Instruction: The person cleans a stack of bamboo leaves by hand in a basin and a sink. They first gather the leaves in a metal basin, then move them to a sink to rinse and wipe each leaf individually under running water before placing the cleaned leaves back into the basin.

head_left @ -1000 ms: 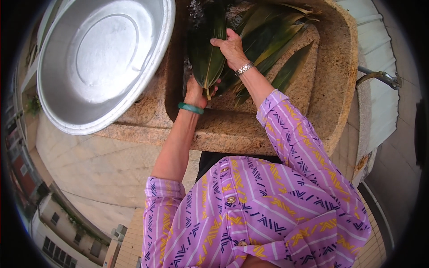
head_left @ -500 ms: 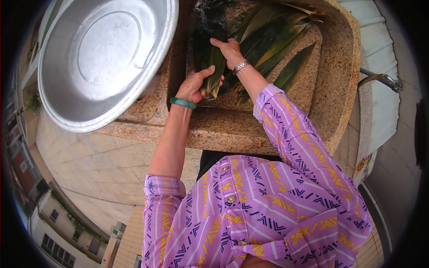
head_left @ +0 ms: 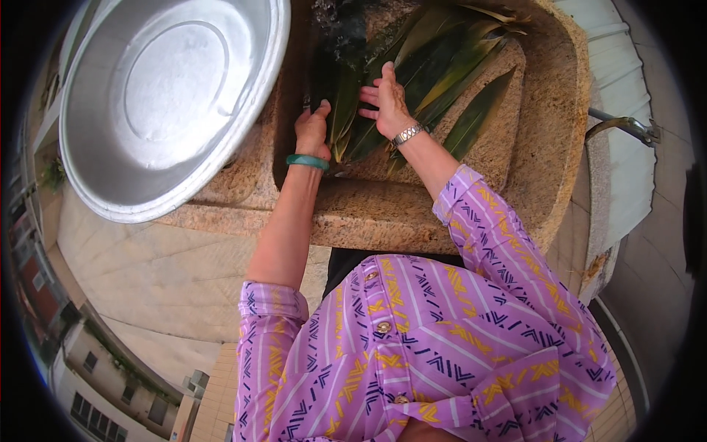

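Note:
Long dark green leaves (head_left: 345, 103) lie in the left basin of a speckled stone sink, water churning over their far end. At the near left edge of these leaves is my left hand (head_left: 312, 134), a green bangle on its wrist. Its thumb stands apart from the partly hidden fingers, and no leaf shows between them. My right hand (head_left: 390, 104), wearing a metal watch (head_left: 407, 134), hovers over the leaves with its fingers spread and nothing in it. More broad leaves (head_left: 449, 62) with yellowish edges fan out to the right, and a single leaf (head_left: 479, 114) lies apart from them.
A large silver metal basin (head_left: 177, 85) rests on the sink's left side, tilted toward me. The stone sink's thick front rim (head_left: 368, 230) runs between me and the leaves. Beyond its right rim are a metal tap (head_left: 641, 132) and a pale corrugated sheet (head_left: 618, 81).
Both hands have come away from the leaf bunch they held. The right hand has moved right and opened, the left has shifted slightly left, and the leaves lie lower in the water.

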{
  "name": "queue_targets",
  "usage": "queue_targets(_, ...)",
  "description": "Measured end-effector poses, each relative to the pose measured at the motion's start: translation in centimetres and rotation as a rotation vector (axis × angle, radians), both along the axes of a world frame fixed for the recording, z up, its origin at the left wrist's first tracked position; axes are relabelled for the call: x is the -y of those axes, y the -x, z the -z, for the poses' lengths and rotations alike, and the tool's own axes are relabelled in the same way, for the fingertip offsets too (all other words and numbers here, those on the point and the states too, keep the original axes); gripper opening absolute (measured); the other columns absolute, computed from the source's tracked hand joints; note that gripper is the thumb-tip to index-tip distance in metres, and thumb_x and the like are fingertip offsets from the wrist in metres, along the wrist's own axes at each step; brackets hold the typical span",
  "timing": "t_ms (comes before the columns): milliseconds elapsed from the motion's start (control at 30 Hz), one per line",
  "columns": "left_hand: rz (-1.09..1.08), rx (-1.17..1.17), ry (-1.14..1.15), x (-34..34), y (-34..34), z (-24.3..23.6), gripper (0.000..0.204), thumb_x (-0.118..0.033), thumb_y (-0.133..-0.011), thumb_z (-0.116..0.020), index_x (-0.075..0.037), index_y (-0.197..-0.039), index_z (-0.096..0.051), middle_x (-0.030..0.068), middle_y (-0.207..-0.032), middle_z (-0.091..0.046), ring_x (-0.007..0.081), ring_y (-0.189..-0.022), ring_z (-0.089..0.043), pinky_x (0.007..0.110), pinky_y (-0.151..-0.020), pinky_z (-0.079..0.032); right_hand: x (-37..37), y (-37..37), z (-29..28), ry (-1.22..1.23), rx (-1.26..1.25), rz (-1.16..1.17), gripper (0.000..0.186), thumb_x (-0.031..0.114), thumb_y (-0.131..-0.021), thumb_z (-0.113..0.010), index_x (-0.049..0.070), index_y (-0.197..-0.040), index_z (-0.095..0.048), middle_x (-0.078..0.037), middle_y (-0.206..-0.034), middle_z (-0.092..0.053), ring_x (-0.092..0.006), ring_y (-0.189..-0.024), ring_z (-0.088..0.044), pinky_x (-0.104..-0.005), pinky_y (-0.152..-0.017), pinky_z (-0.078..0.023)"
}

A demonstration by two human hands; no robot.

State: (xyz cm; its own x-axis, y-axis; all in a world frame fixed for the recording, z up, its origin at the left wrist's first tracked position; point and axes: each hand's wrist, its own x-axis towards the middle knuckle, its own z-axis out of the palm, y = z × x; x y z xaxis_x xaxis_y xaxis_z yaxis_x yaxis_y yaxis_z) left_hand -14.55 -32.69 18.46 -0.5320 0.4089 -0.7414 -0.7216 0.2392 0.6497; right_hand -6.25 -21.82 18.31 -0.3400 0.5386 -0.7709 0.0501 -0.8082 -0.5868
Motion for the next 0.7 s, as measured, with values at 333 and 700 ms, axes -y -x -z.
queue_targets(333, -0.046, -0.23, 0.074, 0.3, -0.5, 0.3, 0.066, -0.039, -0.084, -0.05, 0.0, -0.131, -0.026, 0.018, -0.116, -0.048, 0.0266, -0.102, -0.049, 0.035, -0.082, -0.041, 2.9, 3.9, 2.7, -0.092, 0.057, 0.147, 0.037, 0.026, -0.077, -0.062, -0.003, -0.097, -0.049, -0.015, -0.097, -0.054, -0.0238, -0.09, -0.05, -0.0366, -0.082, -0.04)
queue_targets(700, 0.117, 0.388, -0.107, 0.7, 0.5, -2.1, 0.024, -0.02, -0.091, -0.037, 0.001, -0.096, -0.045, 0.0131, -0.08, -0.054, 0.0158, -0.056, -0.045, 0.026, -0.048, -0.037, -1.2, 4.2, 5.3, 0.017, -0.211, 0.011, 0.072, 0.001, -0.063, -0.068, 0.003, -0.121, -0.025, -0.017, -0.115, -0.041, -0.0266, -0.107, -0.041, -0.037, -0.088, -0.04)
